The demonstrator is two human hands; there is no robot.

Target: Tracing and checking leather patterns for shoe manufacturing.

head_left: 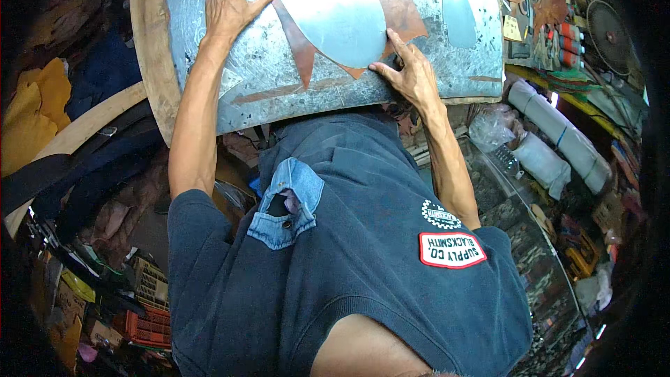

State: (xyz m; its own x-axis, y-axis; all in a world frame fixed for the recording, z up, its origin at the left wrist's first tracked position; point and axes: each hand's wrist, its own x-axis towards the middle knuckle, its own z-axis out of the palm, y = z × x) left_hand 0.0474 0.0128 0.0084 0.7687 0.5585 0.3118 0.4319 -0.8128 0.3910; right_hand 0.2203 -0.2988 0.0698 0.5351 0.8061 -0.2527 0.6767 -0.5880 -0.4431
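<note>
A large grey sheet with a rounded lower edge (335,17) lies on brown leather (401,10) at the far middle of the worktable. Pointed leather corners (296,45) stick out from beneath it. My left hand (232,3) rests spread at the sheet's left side, its thumb reaching toward the leather. At the lower right edge of the sheet is my right hand (413,73). Its index finger and thumb are extended and apart, touching near that edge, while the other fingers curl. A smaller, narrow grey shape (458,17) lies farther right.
The scuffed metal tabletop (265,108) has a wooden rim (155,42) on its left. Leather pieces and tools (548,3) crowd the far right, near a round fan-like grille (609,36). Wrapped rolls (558,136) lie at right. Yellow leather (38,112) and a red crate (149,326) are at left.
</note>
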